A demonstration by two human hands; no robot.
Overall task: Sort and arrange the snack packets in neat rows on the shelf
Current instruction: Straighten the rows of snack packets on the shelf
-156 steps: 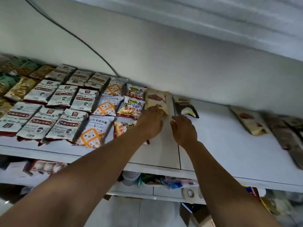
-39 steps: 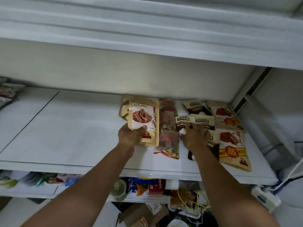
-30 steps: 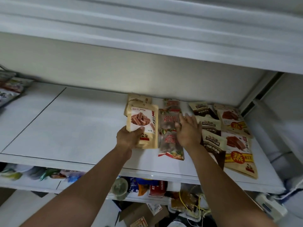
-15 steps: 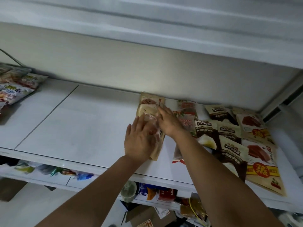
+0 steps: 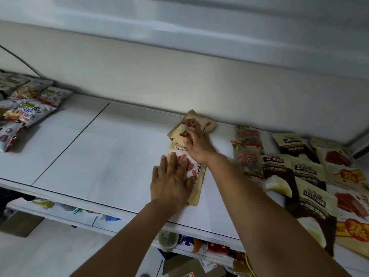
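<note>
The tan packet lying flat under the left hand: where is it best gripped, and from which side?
Probably at the near short edge of the tan packet, coming from the front of the shelf. It lies flat, its length running front to back, and that end is free near the shelf lip. The left hand covers its left part; its far end meets the back packet.

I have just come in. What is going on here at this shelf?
A person is arranging snack packets on a white shelf. The left hand presses flat on the near tan packet, while the right hand reaches past it and grips the second tan packet behind. Dark brown packets lie in rows to the right; colourful packets sit at the far left.
</note>
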